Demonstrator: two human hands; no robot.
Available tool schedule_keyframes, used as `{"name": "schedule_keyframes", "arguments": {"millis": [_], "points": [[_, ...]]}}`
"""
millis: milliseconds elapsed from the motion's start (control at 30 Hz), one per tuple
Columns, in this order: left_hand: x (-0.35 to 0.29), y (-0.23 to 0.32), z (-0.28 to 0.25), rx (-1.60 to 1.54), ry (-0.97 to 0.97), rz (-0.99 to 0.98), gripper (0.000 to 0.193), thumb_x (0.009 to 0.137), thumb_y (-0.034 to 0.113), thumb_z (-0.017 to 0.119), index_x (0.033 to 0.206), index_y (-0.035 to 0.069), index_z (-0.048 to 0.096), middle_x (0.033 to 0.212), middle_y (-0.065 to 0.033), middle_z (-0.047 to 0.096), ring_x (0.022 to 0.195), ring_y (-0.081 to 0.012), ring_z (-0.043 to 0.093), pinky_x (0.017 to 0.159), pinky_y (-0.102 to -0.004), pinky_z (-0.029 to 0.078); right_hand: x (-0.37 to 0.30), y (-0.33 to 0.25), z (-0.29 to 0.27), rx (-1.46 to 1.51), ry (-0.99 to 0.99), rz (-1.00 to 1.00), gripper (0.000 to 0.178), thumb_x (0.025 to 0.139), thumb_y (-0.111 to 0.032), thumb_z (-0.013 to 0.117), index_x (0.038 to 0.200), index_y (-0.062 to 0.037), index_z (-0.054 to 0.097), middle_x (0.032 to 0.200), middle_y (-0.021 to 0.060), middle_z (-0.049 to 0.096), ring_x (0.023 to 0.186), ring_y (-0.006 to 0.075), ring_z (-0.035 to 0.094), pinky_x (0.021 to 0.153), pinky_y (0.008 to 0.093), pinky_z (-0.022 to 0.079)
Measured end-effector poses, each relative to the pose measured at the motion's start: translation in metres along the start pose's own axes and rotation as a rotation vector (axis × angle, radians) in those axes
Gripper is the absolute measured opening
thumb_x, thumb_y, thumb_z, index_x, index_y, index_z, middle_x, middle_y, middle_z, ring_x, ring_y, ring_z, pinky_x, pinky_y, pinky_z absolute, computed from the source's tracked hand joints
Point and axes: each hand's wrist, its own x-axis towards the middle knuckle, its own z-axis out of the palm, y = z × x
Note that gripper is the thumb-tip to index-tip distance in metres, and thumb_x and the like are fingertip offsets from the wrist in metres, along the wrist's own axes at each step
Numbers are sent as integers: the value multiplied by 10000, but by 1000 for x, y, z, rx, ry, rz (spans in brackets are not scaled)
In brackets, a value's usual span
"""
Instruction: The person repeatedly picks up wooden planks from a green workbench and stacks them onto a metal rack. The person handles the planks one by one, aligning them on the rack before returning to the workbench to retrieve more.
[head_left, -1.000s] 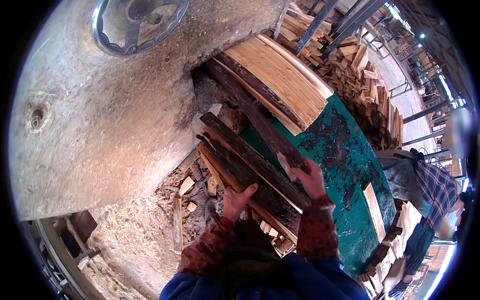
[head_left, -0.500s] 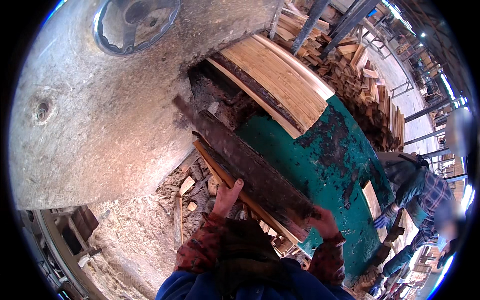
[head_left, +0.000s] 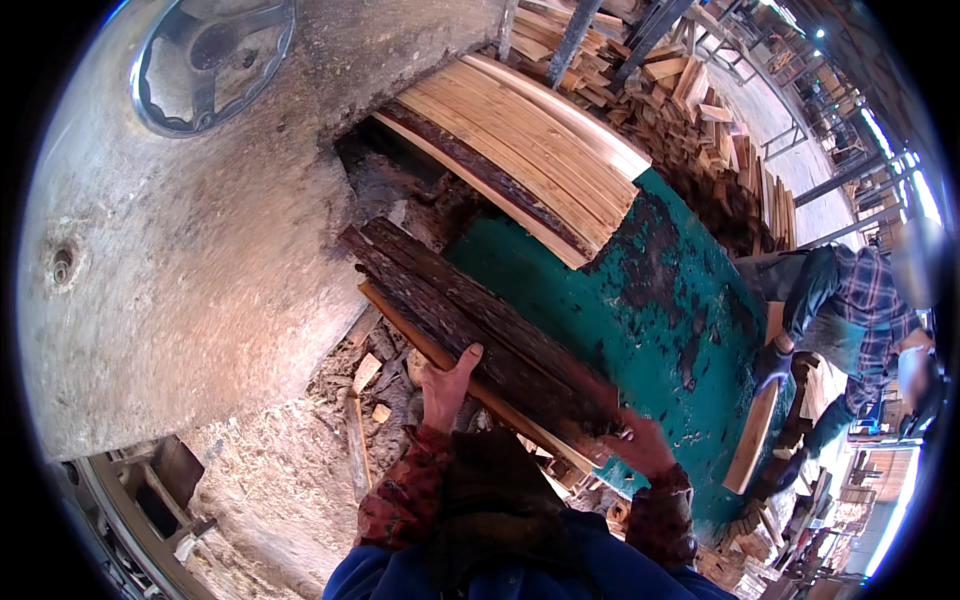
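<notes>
Two or more bark-covered wood slabs [head_left: 480,335] lie together in front of me, slanting from the machine's side toward my right. The nearest one shows a pale orange sawn edge [head_left: 408,322]. My left hand [head_left: 449,388] is closed on that near edge, thumb on top of the bark; its fingers are hidden underneath. At the right-hand end of the slabs, my right hand [head_left: 642,447] grips the end, slightly blurred. Beyond them a stack of sawn boards [head_left: 520,150] with a bark edge rests on the green metal table [head_left: 640,340].
To the left stands a large dusty machine panel [head_left: 230,250] with a handwheel [head_left: 207,60]. Sawdust and wood scraps [head_left: 367,375] cover the floor below. At right a gloved co-worker [head_left: 860,290] holds a board [head_left: 757,430]. A woodpile [head_left: 700,130] lies behind.
The upper slab has settled closer against the near one, with my right hand still at its end. The co-worker's board has shifted at the table's right edge. My view has turned slightly.
</notes>
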Motion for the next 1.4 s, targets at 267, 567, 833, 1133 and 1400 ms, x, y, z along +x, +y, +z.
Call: {"name": "schedule_keyframes", "arguments": {"millis": [267, 567, 833, 1133, 1400], "points": [[0, 3, 7, 154, 85, 59, 442, 802, 219, 763, 1118, -56, 623, 1092, -62, 638, 968, -163, 570, 881, -314, 470, 6, -61, 14, -53, 496, -304, 440, 730, -167, 754, 1118, -11, 619, 1081, 180, 601, 1025, 359, 571, 883, 421, 476], [16, -20, 1, 294, 121, 19, 610, 753, 363, 787, 1065, -135, 620, 1065, -168, 666, 938, -232, 611, 852, -374, 481, 48, -100, 76, -147, 490, -473, 527, 735, -200, 737, 1214, -45, 578, 1241, 199, 449, 1192, 396, 420, 999, 496, 363], [12, -10, 4, 329, 162, -42, 610, 745, 381, 791, 1009, -147, 639, 1013, -189, 681, 909, -246, 630, 835, -381, 486, 49, -98, 79, -157, 524, -479, 501, 726, -203, 733, 1185, -53, 600, 1204, 176, 467, 1170, 375, 437, 974, 486, 364], [5, -1, 7, 376, 185, 11, 574, 730, 384, 805, 1020, -90, 661, 1018, -161, 686, 921, -246, 632, 840, -386, 486, 50, -98, 80, -153, 501, -500, 489, 755, -213, 724, 1195, -46, 591, 1205, 173, 447, 1190, 377, 414, 974, 510, 344], [10, -15, 2, 339, 165, 77, 572, 732, 378, 802, 1009, -100, 653, 1002, -141, 688, 888, -218, 628, 820, -377, 489, 51, -98, 79, -162, 508, -513, 470, 775, -225, 716, 1190, -45, 589, 1205, 177, 444, 1178, 388, 414, 975, 512, 338]]}}
